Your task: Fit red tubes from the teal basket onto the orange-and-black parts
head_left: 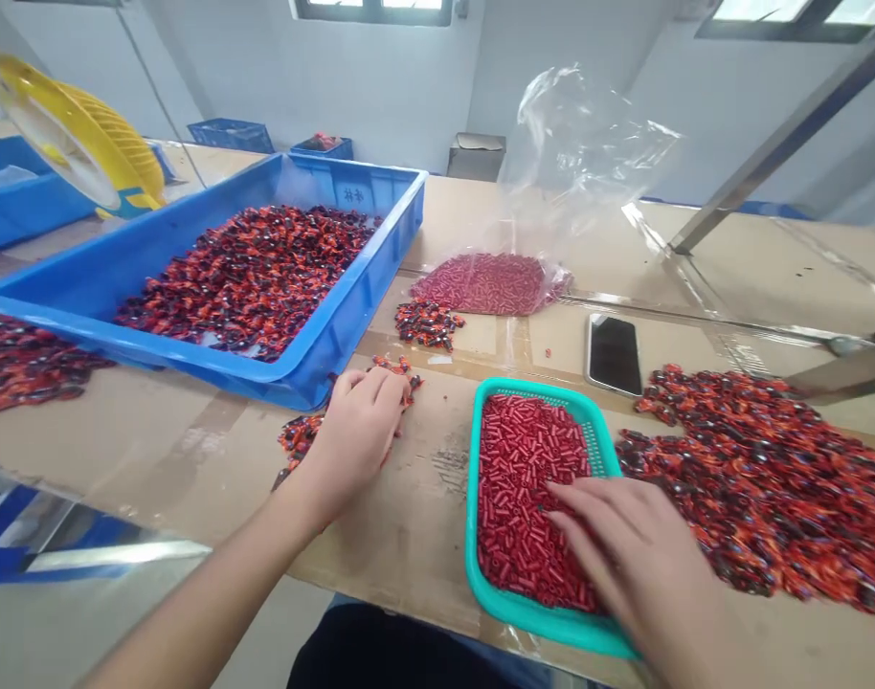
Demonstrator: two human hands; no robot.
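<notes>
My left hand (366,416) curls downward over a small heap of red-and-black pieces (299,435) beside the blue tray. Its fingertips are bent into the heap, and what they grip is hidden. Small red tubes (527,459) fill a green plastic basket (482,598) in front of me. Over the basket's right side is my right hand (624,541), thumb and forefinger reaching in among the tubes with a small gap between the tips. I see nothing held in that hand. Another small cluster of red-and-black pieces (429,325) lies beyond my left hand.
A large blue tray (337,325) at the left holds many red-and-black pieces. Behind the basket stands a clear plastic bag (495,282) of red tubes. A phone (614,354) lies beside a wide pile (774,478) at right. A yellow fan (85,134) stands at far left.
</notes>
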